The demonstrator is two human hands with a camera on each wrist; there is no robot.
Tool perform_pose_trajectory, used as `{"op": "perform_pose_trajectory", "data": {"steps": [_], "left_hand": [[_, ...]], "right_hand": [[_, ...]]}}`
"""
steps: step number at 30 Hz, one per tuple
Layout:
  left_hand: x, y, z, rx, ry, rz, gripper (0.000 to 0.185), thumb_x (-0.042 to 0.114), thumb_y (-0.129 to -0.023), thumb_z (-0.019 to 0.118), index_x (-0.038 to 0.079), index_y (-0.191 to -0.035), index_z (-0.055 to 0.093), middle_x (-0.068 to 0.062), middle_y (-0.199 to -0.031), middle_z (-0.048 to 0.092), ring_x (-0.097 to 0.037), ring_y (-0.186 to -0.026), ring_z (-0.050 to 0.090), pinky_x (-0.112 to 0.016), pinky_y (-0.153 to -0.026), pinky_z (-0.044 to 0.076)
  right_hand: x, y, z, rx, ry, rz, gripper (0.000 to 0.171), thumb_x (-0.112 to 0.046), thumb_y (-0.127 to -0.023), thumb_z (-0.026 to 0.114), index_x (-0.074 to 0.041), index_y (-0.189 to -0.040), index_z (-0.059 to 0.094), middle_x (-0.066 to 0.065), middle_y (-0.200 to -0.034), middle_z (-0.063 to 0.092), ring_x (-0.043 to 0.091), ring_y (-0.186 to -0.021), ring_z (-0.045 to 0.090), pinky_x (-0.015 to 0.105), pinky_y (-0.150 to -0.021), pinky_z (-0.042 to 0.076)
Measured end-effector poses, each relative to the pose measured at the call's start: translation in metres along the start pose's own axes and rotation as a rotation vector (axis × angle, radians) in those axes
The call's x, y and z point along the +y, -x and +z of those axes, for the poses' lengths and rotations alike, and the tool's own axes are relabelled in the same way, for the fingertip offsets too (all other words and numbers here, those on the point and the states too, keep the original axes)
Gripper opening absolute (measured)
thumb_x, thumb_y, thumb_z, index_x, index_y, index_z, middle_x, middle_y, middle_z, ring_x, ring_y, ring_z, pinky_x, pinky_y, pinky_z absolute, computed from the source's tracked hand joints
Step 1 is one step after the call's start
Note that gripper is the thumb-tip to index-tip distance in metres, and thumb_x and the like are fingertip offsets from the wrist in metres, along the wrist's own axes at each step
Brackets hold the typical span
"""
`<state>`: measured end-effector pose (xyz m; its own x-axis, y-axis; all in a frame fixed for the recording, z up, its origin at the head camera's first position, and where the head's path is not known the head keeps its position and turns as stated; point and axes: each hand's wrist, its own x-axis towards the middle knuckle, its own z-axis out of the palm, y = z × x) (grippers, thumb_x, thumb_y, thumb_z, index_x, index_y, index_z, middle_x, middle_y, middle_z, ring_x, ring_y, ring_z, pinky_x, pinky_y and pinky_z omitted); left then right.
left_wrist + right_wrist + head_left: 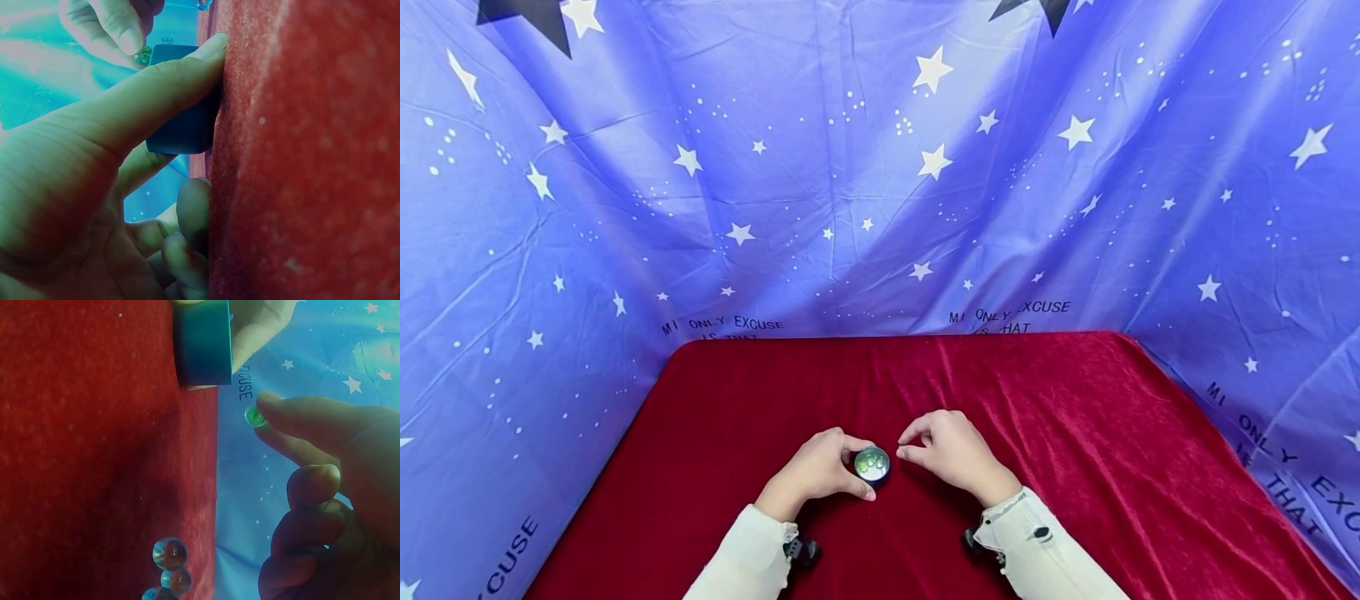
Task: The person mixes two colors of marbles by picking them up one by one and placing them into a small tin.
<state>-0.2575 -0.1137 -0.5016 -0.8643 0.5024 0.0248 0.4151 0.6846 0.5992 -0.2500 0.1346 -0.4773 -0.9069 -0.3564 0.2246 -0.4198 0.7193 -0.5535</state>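
Container: a small round container stands upright on the table, roughly midway between the left and right edges and well in from the far edge; greenish marbles seem to lie inside.
Left hand: the left hand holds the container between thumb and fingers; a light, low grip should keep it from tipping.
Right hand: the right hand pinches a green marble at its fingertips, just beside the container, toward the table's right edge.
Green marble: apart from the container wall; smooth glass probably wants an even pinch, not a hard squeeze.
Container rim: if the marble is going in, it is best brought over the opening and released low, limiting any bounce.
Loose marbles: three loose marbles sit on the table; the right hand should clear them, since they could roll.
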Motion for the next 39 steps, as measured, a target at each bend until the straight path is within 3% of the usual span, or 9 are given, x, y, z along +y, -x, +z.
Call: {"op": "perform_pose_trajectory", "data": {"steps": [28, 39], "left_hand": [[0.000, -0.001, 0.000, -0.019, 0.031, 0.019, 0.057, 0.035, -0.062, 0.101, 0.033, -0.114, 0.080, 0.015, -0.072, 0.066, -0.003, -0.069, 0.052, -0.024, -0.067, 0.044], [0.001, 0.000, -0.001, -0.015, 0.034, -0.003, 0.056, 0.034, -0.061, 0.101, 0.033, -0.113, 0.080, 0.014, -0.075, 0.066, -0.005, -0.074, 0.053, -0.025, -0.069, 0.044]], "right_hand": [[-0.010, 0.001, 0.012, 0.020, 0.019, -0.057, 0.009, -0.032, -0.081, 0.088, -0.031, -0.087, 0.083, -0.016, -0.054, 0.044, 0.000, -0.052, 0.040, 0.021, -0.050, 0.035], [-0.013, 0.002, 0.015, 0.018, 0.032, -0.083, 0.008, -0.029, -0.081, 0.088, -0.031, -0.087, 0.082, -0.017, -0.055, 0.044, -0.002, -0.054, 0.040, 0.020, -0.052, 0.037]]}}
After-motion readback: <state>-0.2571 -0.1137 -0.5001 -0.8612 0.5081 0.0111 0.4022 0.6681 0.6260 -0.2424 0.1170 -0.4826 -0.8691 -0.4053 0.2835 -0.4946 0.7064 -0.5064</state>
